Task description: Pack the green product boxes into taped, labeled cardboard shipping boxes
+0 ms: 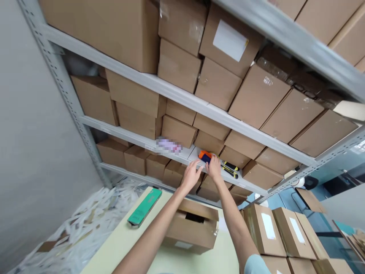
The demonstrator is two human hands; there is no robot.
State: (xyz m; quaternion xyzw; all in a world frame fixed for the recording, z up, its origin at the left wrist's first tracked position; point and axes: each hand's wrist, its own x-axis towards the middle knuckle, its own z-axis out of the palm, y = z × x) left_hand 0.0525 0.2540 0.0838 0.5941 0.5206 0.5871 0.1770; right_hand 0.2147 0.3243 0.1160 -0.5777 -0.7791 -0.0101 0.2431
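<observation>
Both my arms reach forward to a metal shelf. My right hand (213, 167) has its fingers closed on an orange and dark blue item (204, 156) lying on the shelf board; its exact kind is too small to make out. Just left of it, my left hand (191, 176) hovers by the board's front edge with thumb and fingers apart, holding nothing. Black and yellow handled tools (230, 170) lie right of my right hand. Below my forearms, a cardboard box (191, 230) with a dark opening in its top sits on a pale table (114, 251).
A green flat box (145, 207) lies on the table's left side. Brown cartons (132, 118) fill the shelf levels (137, 76). A blurred purple item (169, 145) rests left of my hands. White packing scraps (94, 220) cover the left floor. Stacked cartons (264, 230) stand at right.
</observation>
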